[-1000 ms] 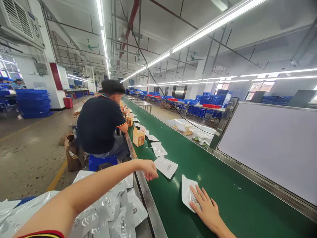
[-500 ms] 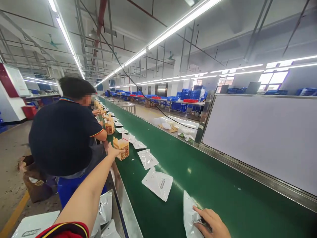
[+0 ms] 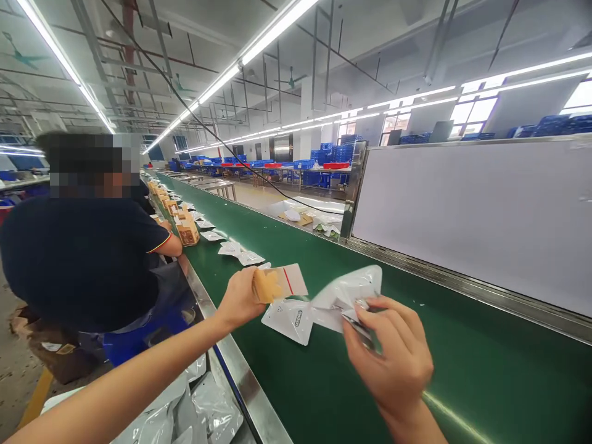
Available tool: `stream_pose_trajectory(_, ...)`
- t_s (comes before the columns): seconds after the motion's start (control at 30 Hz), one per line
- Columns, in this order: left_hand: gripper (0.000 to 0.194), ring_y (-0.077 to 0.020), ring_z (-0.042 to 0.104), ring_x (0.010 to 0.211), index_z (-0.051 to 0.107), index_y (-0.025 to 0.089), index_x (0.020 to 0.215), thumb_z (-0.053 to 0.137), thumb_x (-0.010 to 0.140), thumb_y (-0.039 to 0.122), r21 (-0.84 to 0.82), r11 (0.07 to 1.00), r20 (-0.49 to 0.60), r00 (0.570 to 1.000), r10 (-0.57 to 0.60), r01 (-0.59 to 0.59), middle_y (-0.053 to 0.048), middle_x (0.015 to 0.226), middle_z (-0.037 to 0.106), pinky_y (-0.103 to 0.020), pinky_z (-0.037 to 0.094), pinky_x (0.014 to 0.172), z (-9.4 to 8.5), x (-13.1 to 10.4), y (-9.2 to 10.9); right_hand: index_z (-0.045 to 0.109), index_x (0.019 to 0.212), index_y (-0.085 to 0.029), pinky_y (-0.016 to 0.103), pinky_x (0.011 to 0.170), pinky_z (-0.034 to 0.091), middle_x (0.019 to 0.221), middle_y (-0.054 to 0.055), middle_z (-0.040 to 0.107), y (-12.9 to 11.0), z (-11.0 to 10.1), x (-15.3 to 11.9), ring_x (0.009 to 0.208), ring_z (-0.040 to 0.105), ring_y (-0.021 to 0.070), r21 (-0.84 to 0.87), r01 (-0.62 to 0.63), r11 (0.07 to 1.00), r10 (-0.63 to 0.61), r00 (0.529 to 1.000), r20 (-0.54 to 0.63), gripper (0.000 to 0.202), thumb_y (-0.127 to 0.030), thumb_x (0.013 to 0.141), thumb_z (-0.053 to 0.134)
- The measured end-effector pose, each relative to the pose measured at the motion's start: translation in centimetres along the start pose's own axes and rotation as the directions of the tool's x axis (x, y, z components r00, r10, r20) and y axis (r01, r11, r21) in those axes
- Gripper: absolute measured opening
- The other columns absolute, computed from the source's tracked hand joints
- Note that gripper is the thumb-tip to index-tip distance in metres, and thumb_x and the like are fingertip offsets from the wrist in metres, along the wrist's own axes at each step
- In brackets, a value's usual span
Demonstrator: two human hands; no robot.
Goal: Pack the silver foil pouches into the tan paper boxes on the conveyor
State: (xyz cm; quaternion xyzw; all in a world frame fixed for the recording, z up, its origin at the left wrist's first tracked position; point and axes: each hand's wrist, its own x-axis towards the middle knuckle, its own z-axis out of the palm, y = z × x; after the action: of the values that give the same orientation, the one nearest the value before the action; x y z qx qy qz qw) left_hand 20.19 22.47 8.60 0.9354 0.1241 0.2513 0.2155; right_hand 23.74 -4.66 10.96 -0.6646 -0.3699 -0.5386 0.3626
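Both hands have lifted off the belt (image 3: pixel 324 370): left hand (image 3: pixel 240 300) grasps a box (image 3: pixel 277 282), right hand (image 3: pixel 391 354) a pouch (image 3: pixel 345 296).

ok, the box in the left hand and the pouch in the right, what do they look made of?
Box: looks like printed paperboard, matte tan and white with a red line, flat panels, sharp folded edges. Held by the left hand.
Pouch: likely plastic or foil-laminate film, whitish and semi-glossy; it crinkles and catches light where the right hand pinches it. Exact film cannot be told.
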Motion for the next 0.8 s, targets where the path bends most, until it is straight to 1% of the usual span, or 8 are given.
stream_pose_trajectory(0.13,0.063,-0.0231,0.056,0.102,0.040,0.020,0.116,0.066,0.058,0.015,-0.096,0.965,-0.113,0.966,0.231,-0.242,-0.006,0.111,0.057,-0.036,0.047,0.090,1.0,-4.2,7.0,0.058,0.089,-0.019,0.040,0.081,0.051,0.065,0.001,0.052,-2.1,0.6,0.1,0.085,0.056,0.0219,0.058,0.056,0.997,-0.057,0.998,0.016,0.022,-0.001,0.077,0.056)
stream_pose_trajectory(0.27,0.063,-0.0242,0.053,0.111,0.038,0.022,0.121,0.061,0.063,0.012,-0.081,0.866,-0.231,0.854,0.466,-0.494,-0.008,0.119,0.054,-0.040,0.043,0.096,1.2,-5.7,10.5,0.058,0.095,-0.017,0.036,0.090,0.050,0.078,0.005,0.061,-2.0,-1.2,-1.7,0.099,0.057,0.0208,0.199,0.059,0.978,-0.104,0.969,0.226,0.025,-0.001,0.081,0.046)
stream_pose_trajectory(0.33,0.059,-0.0240,0.052,0.112,0.037,0.021,0.121,0.058,0.066,0.011,-0.073,0.810,-0.235,0.799,0.553,-0.582,-0.008,0.119,0.055,-0.040,0.043,0.096,1.3,-6.0,11.8,0.053,0.114,-0.016,0.035,0.093,0.050,0.102,0.008,0.063,-1.5,-2.9,-2.2,0.106,0.055,0.0209,0.301,-0.037,0.953,-0.106,0.890,0.443,0.035,-0.008,0.080,0.050)
stream_pose_trajectory(0.4,0.056,-0.0235,0.053,0.110,0.039,0.020,0.119,0.055,0.065,0.009,-0.082,0.769,-0.221,0.764,0.606,-0.633,-0.008,0.114,0.058,-0.039,0.044,0.094,1.8,-6.5,13.2,0.042,0.130,-0.016,0.038,0.094,0.049,0.123,0.010,0.055,-0.9,-4.7,-2.7,0.111,0.053,0.0232,0.354,-0.230,0.906,-0.072,0.743,0.666,0.057,-0.021,0.076,0.058)
stream_pose_trajectory(0.43,0.056,-0.0240,0.053,0.110,0.040,0.020,0.117,0.053,0.064,0.008,-0.082,0.749,-0.204,0.747,0.632,-0.657,-0.008,0.113,0.058,-0.040,0.043,0.094,2.1,-6.7,14.0,0.040,0.132,-0.017,0.039,0.093,0.048,0.128,0.011,0.052,-0.5,-5.5,-2.9,0.112,0.053,0.0240,0.345,-0.327,0.880,-0.038,0.676,0.736,0.062,-0.027,0.075,0.061)
stream_pose_trajectory(0.5,0.058,-0.0264,0.053,0.108,0.041,0.018,0.115,0.052,0.059,0.007,-0.080,0.725,-0.171,0.726,0.667,-0.684,-0.009,0.111,0.058,-0.044,0.042,0.093,3.2,-7.4,15.7,0.046,0.127,-0.018,0.037,0.092,0.048,0.124,0.009,0.055,0.4,-7.2,-3.4,0.109,0.055,0.0224,0.281,-0.453,0.846,0.065,0.611,0.789,0.051,-0.035,0.080,0.056)
stream_pose_trajectory(0.67,0.069,-0.0307,0.054,0.109,0.034,0.019,0.126,0.061,0.063,0.014,-0.254,0.774,-0.065,0.808,0.585,-0.580,-0.013,0.118,0.055,-0.049,0.045,0.092,7.4,-11.1,20.5,0.061,0.102,-0.019,0.029,0.080,0.052,0.100,0.004,0.066,3.2,-12.8,-4.3,0.089,0.062,0.0169,-0.026,-0.540,0.841,0.362,0.526,0.769,0.028,-0.032,0.086,0.041)
stream_pose_trajectory(0.8,0.077,-0.0323,0.045,0.122,0.024,0.022,0.135,0.066,0.071,0.026,-0.463,0.761,-0.054,0.872,0.487,-0.454,-0.015,0.131,0.047,-0.054,0.042,0.099,10.0,-16.6,22.4,0.067,0.081,-0.020,0.035,0.072,0.052,0.085,0.006,0.069,5.4,-20.8,-5.2,0.078,0.064,0.0222,-0.264,-0.516,0.815,0.522,0.454,0.722,0.024,-0.035,0.081,0.048)
